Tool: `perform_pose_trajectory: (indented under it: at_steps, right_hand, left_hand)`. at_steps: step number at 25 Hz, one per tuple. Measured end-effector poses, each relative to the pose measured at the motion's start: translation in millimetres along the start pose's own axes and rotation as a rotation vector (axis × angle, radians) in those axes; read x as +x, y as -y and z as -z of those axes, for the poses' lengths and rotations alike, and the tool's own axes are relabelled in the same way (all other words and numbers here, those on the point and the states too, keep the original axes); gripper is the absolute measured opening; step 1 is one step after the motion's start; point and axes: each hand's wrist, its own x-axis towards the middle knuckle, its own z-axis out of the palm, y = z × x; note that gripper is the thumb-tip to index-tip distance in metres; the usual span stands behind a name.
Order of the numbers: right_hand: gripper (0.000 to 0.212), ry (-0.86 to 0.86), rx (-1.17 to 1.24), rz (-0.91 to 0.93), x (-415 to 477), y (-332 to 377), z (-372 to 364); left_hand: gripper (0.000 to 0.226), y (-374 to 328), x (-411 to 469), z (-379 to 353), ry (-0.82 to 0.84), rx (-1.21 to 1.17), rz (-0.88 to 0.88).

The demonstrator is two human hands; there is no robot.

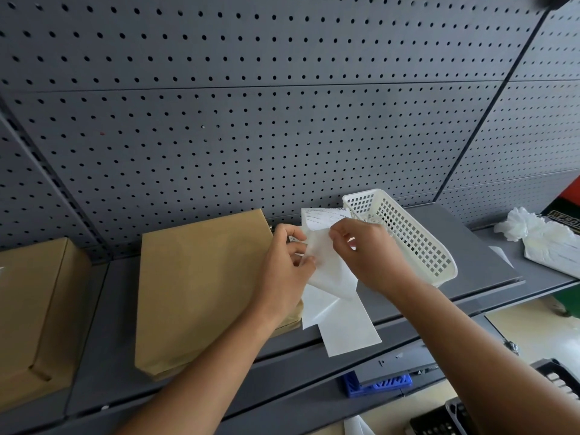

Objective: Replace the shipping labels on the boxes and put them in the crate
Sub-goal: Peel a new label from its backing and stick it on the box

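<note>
A printed white label (320, 218) is held partly peeled from its backing strip (340, 323), at 3 o'clock of a flat brown box (201, 287); another box (31, 309) is set at 9 o'clock.

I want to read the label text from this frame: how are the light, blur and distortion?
Head view: light even and soft, no harsh glare; the wide-angle lens bows the seams of the grey perforated back panel; print on the white paper shipping label is too small and soft to read; a dark blurred smudge sits in the top right corner.
</note>
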Motion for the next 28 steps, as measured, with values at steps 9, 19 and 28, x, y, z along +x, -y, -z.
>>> perform_pose_trajectory:
  at_steps: [9, 19, 28]
  right_hand:
    - [0.021, 0.138, 0.167, -0.057, -1.4, -1.0, 6.4]
    - [0.008, 0.051, 0.073, -0.165, 0.8, -16.6, 6.0]
    - [0.017, -0.136, 0.009, -0.151, 26.7, -5.9, 27.6]
  left_hand:
    - [0.047, 1.5, 4.1, -3.6, 0.062, 0.145, -0.044]
    - [0.045, 4.9, 6.2, -0.4, 0.036, 0.165, -0.037]
    - [0.042, 8.0, 14.3, -19.3, 0.263, 0.821, -0.004]
